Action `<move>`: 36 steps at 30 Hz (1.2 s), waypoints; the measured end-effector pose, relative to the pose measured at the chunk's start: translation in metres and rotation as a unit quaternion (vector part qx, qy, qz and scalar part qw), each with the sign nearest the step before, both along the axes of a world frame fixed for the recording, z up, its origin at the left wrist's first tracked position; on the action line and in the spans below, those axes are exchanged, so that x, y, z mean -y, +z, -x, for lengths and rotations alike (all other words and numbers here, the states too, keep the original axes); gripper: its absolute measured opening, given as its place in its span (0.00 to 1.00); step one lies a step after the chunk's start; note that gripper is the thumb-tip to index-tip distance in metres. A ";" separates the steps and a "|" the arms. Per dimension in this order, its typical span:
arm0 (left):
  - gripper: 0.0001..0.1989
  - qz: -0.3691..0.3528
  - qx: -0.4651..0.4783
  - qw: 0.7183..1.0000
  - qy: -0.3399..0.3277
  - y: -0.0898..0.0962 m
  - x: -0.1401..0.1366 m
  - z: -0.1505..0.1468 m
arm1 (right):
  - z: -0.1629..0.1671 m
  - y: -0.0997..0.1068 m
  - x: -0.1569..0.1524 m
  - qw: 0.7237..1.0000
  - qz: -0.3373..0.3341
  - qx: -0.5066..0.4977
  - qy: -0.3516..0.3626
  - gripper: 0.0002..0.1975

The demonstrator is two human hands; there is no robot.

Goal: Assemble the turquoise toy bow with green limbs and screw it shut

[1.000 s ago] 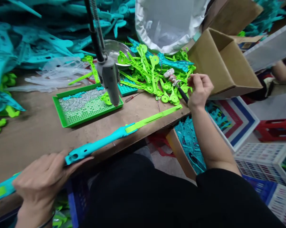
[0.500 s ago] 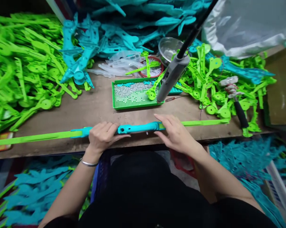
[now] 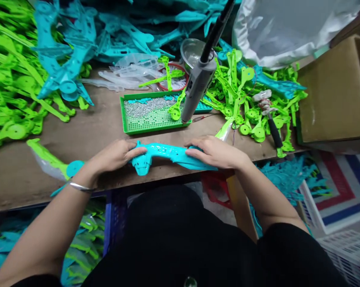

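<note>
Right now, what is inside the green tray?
The green tray holds small silvery pieces, blue pieces toward the back, and one green part, partly inside. I cannot see behind the grey tool.

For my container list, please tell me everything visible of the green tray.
The green tray is rectangular, shallow and plastic-looking, with low walls and a perforated floor. It lies flat on the brown bench. Small silvery, metal-looking pieces lie mostly toward its far side, turquoise bits along the far wall. A lime-green part overlaps its right side; a hanging grey power tool partly hides that end, contact unclear.
</note>
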State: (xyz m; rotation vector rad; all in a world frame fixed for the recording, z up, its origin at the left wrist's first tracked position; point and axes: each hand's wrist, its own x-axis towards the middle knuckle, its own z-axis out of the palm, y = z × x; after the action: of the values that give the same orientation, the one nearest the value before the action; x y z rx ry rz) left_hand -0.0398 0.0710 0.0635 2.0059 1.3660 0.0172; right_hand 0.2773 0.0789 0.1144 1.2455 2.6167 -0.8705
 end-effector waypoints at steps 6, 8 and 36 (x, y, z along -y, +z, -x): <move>0.29 0.173 0.075 0.982 -0.020 -0.012 -0.017 0.005 | -0.008 -0.011 0.010 0.999 -0.026 -0.004 0.035 0.46; 0.29 0.167 0.077 0.983 -0.032 -0.014 -0.019 0.006 | -0.006 -0.016 0.012 0.999 -0.038 -0.009 0.029 0.44; 0.26 -0.337 0.102 0.916 0.192 0.038 0.075 0.030 | -0.001 -0.002 -0.031 0.998 -0.004 -0.036 0.053 0.35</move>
State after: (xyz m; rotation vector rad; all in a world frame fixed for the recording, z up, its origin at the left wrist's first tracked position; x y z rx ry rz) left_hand -0.0696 -0.0045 0.1014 2.1300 1.7425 0.9674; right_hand 0.2779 0.1103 0.1129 1.0844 2.7164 -0.9035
